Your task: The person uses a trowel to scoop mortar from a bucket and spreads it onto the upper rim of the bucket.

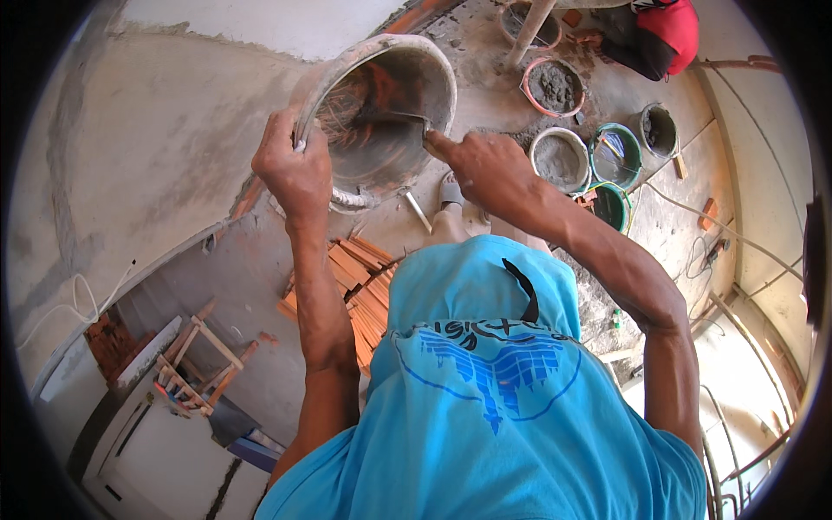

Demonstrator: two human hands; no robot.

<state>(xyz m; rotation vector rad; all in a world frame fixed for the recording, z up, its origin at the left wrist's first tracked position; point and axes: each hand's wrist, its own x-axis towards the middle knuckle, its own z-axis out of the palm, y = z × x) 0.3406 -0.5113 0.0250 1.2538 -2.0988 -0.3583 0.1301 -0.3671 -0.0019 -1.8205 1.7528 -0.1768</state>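
Note:
A mortar-stained bucket is tilted in front of me, its mouth toward me and its inside smeared grey. My left hand is closed around the rim on the near left side, thumb over the edge. Inside the bucket lies the thin blade of a trowel, against or close to the inner wall. At the right side of the rim, my right hand is wrapped round the trowel's handle, most of which the fingers hide. Only a little grey residue shows in the bucket.
To the right stand a red-rimmed bucket of mortar, a pale bucket of grey mix, green buckets and a dark bucket. A person in red crouches beyond. Orange-brown strips lie below; a wall rises left.

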